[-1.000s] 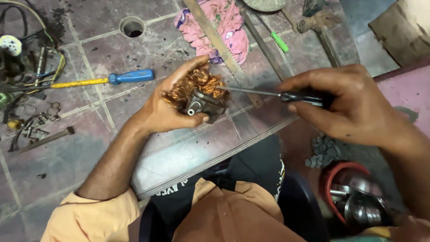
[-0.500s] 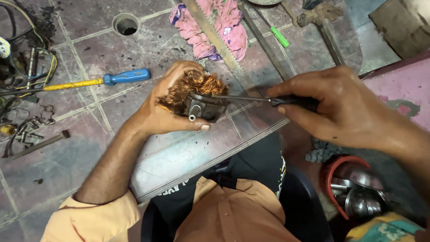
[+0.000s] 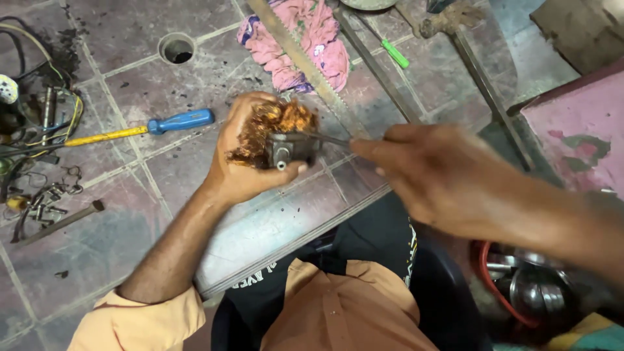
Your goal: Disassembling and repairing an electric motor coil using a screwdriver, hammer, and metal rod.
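1. Two hands are in view; the left hand point(image 3: 244, 162) is clenched around one small motor part point(image 3: 281, 135), a grey metal block with a mass of copper winding on top, held up over the tiled floor point(image 3: 130, 214) in front of the person's chest.
2. The right hand point(image 3: 435, 175) is closed on one thin metal tool point(image 3: 328, 138); its tip touches the grey block's right side; the handle is hidden inside the fist, and the hand is blurred.
3. One blue-handled screwdriver point(image 3: 140, 129) with a yellow shaft lies on the floor, left of the left hand and apart from it.
4. One pink rag point(image 3: 302, 42) lies beyond the hands; one long saw blade point(image 3: 305, 68) crosses it at a slant; one small green-handled tool point(image 3: 394, 53) lies to the right of it.
5. One round floor drain point(image 3: 176, 49) sits at upper left; one tangle of wires point(image 3: 39, 123) lies at the left edge.
6. Against half a second ago, the right hand has drawn closer to the motor part, so less of the tool's shaft shows; the left hand's hold is unchanged.
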